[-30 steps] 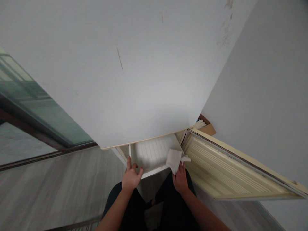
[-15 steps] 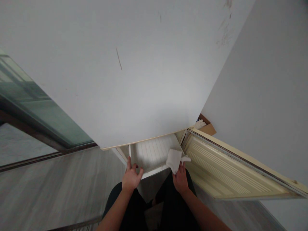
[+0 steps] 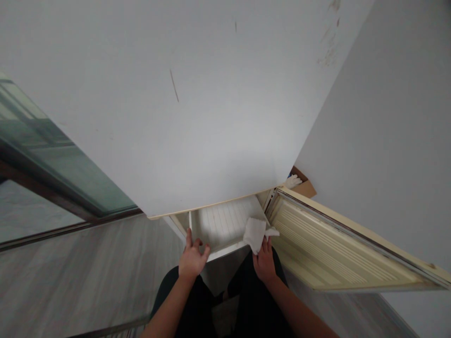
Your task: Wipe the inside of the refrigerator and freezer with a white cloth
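A shallow white drawer (image 3: 225, 223) with a ribbed bottom is partly pulled out below the top of a white fridge-like cabinet (image 3: 211, 117). At the drawer's front left corner, my left hand (image 3: 192, 258) grips the rim, with the index finger along the side and the thumb near the front edge. My right hand (image 3: 265, 265) is closed on a folded white cloth (image 3: 255, 232) at the drawer's front right corner. Part of the cloth lies over the rim, and a loose end sticks out to the right. The fingertips under the cloth are hidden.
A cream ribbed door (image 3: 338, 249) stands swung out to the right. Behind it, a cardboard box (image 3: 306, 188) holds a white glove (image 3: 293, 181) by the grey wall (image 3: 394, 164). Glass sliding panels (image 3: 88, 169) are at left, above the grey wood-look floor (image 3: 105, 267).
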A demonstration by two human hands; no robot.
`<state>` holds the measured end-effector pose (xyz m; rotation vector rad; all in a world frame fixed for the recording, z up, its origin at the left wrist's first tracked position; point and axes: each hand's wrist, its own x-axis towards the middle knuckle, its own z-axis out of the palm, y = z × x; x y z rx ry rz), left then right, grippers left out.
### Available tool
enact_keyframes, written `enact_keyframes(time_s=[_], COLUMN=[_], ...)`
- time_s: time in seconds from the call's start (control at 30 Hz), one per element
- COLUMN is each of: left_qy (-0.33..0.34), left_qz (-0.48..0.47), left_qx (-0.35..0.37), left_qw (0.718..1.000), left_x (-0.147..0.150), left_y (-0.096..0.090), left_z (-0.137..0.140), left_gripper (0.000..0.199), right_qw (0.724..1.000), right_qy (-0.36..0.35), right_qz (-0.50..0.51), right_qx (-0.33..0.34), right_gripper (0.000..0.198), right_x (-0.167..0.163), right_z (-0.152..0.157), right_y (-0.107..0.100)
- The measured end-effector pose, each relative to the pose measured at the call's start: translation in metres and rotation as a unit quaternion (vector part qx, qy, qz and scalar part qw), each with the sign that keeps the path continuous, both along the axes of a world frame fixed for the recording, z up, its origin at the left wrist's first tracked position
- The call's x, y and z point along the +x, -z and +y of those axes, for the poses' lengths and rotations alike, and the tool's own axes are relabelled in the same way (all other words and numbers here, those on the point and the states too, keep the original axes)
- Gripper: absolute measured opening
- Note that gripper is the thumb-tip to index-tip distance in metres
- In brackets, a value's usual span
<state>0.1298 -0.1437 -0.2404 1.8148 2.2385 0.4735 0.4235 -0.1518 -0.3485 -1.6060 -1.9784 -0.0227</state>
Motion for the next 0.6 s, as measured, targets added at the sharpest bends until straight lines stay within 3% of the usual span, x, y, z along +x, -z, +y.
enact_keyframes(time_s=[0.33,0.5,0.6], left_qy=[0.004,0.002,0.007], left_qz=[-0.002,0.000,0.005], left_qx=[0.002,0.003,0.002], left_qw=[1.000,1.000,1.000], left_x=[0.000,-0.001,-0.001], left_y=[0.002,0.005,0.004], left_z=[0.000,0.001,0.001], left_gripper=[0.038,0.035,0.035], right_qw=[0.998,0.986,0.969], right_qy=[0.051,0.113,0.137], right_qz=[0.022,0.123,0.205], right_qx=[-0.021,0.013,-0.010], right_gripper=[0.053,0.057,0.059], right_x=[-0.006,-0.002,0.002], right_z=[-0.002,0.008,0.017], right_y=[0.003,0.006,0.003])
